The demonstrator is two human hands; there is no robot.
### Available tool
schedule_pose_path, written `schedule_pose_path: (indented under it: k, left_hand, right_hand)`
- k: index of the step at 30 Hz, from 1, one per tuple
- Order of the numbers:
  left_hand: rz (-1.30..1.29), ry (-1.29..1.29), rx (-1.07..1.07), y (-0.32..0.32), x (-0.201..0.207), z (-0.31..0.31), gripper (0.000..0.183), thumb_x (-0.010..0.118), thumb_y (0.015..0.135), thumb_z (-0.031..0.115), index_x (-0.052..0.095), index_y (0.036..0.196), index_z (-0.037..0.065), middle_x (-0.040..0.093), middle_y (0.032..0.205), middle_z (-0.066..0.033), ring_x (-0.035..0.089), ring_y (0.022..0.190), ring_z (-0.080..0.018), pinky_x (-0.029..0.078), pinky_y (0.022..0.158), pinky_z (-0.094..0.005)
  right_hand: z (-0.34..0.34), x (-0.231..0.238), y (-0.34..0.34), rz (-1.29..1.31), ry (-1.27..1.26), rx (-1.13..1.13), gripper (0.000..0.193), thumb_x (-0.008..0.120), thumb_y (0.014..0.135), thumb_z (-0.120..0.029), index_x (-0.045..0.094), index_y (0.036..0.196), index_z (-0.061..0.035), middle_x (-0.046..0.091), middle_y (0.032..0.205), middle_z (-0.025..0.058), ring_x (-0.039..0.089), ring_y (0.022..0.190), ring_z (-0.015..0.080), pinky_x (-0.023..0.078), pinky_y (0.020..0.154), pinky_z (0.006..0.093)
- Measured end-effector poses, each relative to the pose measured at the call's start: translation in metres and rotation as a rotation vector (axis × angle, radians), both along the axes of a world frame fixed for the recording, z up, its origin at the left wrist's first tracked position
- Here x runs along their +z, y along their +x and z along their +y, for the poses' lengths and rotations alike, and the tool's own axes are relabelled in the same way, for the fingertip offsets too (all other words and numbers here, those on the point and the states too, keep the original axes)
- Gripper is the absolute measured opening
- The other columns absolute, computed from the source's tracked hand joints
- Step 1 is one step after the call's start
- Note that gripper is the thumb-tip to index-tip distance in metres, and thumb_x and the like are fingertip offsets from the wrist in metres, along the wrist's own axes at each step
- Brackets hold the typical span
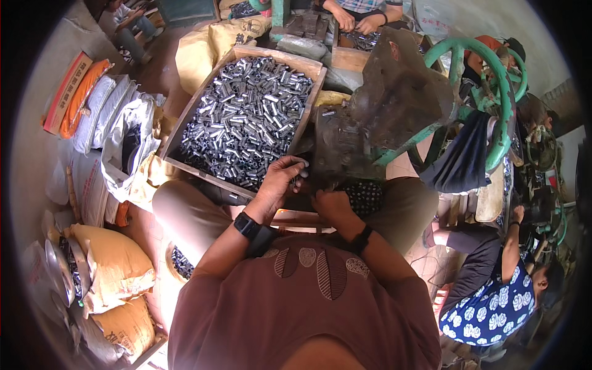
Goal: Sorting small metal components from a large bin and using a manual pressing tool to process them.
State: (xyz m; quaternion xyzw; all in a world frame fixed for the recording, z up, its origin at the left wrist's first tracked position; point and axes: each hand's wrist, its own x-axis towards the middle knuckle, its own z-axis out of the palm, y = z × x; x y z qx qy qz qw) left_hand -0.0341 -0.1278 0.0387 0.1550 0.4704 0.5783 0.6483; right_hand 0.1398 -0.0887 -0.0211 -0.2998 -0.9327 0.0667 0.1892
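Note:
My left hand (pixel 280 179) is closed around a few small shiny metal tubes (pixel 300 163), held up against the dark greasy press machine (pixel 370 117). My right hand (pixel 330 203) sits just below and to the right, fingers curled at the machine's base; what it grips is hidden. A wooden tray (pixel 185 114) heaped with several short metal tubes (pixel 246 117) stands directly left of the machine, close to my left hand.
Sacks (pixel 111 265) and bags are piled along the left. A green handwheel (pixel 499 92) with a dark cloth (pixel 462 160) hangs at the right. A seated person in a blue flowered garment (pixel 493 302) works at lower right; another person's hands (pixel 357 21) work at the top.

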Motion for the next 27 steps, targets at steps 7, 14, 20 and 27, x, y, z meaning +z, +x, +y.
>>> schedule_pose_path:
  k: [7, 14, 20, 27]
  left_hand:
    - [0.042, 0.027, -0.026, 0.001, -0.006, -0.001, 0.006, 0.056, 0.084, 0.009, 0.059, 0.089, 0.005, 0.056, 0.068, -0.001, 0.042, 0.047, -0.0044, 0.031, 0.041, -0.0175]
    - [0.027, 0.055, -0.224, 0.019, 0.007, 0.001, 0.009, 0.054, 0.088, 0.013, 0.056, 0.095, 0.008, 0.048, 0.066, 0.0061, 0.035, 0.049, -0.001, 0.023, 0.04, -0.0149]
    - [-0.045, 0.157, -0.289, 0.034, 0.004, 0.014, 0.007, 0.056, 0.086, 0.006, 0.055, 0.093, 0.008, 0.043, 0.061, 0.0061, 0.028, 0.042, -0.0004, 0.017, 0.036, -0.0168]
    - [0.044, 0.03, 0.013, 0.002, -0.02, 0.053, 0.011, 0.056, 0.082, 0.002, 0.055, 0.094, 0.004, 0.054, 0.069, -0.0014, 0.034, 0.044, -0.0032, 0.021, 0.036, -0.0175]
  right_hand:
    - [0.01, 0.028, -0.002, 0.601, -1.293, -0.297, 0.029, 0.052, 0.086, -0.026, 0.055, 0.067, -0.0038, 0.051, 0.054, -0.0001, 0.046, 0.044, 0.009, 0.036, 0.042, 0.0252]
    - [0.017, 0.044, 0.01, 0.753, -1.371, -0.229, 0.033, 0.048, 0.089, -0.029, 0.054, 0.068, -0.0046, 0.048, 0.057, -0.0016, 0.041, 0.046, 0.006, 0.031, 0.041, 0.0211]
    - [0.022, 0.056, 0.023, 0.748, -1.356, -0.164, 0.032, 0.048, 0.089, -0.032, 0.054, 0.076, -0.0032, 0.049, 0.059, -0.0007, 0.044, 0.048, 0.0075, 0.035, 0.044, 0.0231]
    - [0.003, 0.151, 0.078, 0.512, 0.262, -0.281, 0.018, 0.064, 0.077, -0.012, 0.06, 0.092, -0.0028, 0.06, 0.088, 0.0123, 0.057, 0.084, 0.0276, 0.045, 0.075, 0.0365]
